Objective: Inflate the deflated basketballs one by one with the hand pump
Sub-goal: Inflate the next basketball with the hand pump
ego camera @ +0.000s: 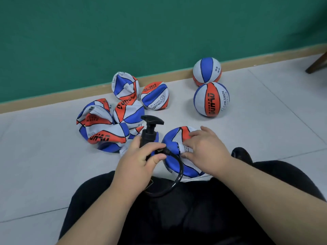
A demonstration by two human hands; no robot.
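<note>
Black plastic fills the left hand [139,161]: its fingers are curled round the barrel of the hand pump [149,133], which stands upright with its T-handle at twelve o'clock. The thumb and forefinger close on the end of the hose [179,171], which loops down toward six o'clock over the lap. The hose end meets the deflated basketball [172,141] just at three o'clock of that hand.

The right hand [207,151] lies on this one limp ball, fingers spread and lightly bent, pressing its white panel without closing round it. The ball rests against the black trousers [185,218] and partly on the floor. A dark shoe [241,154] shows at three o'clock of the right hand.

At ten to twelve o'clock from the hands lies a heap of flat balls [106,128] in blue, orange and white. At least five can be counted, but they overlap and the exact number cannot be told. At one o'clock stand two round, full balls, the near ball [211,99] touching or just beside the far ball [207,71].

Everything sits on a pale grey tiled floor [44,156]. A tan skirting board [53,99] runs along a green wall [159,32], and a dark wooden chair leg [316,65] enters at two o'clock.
</note>
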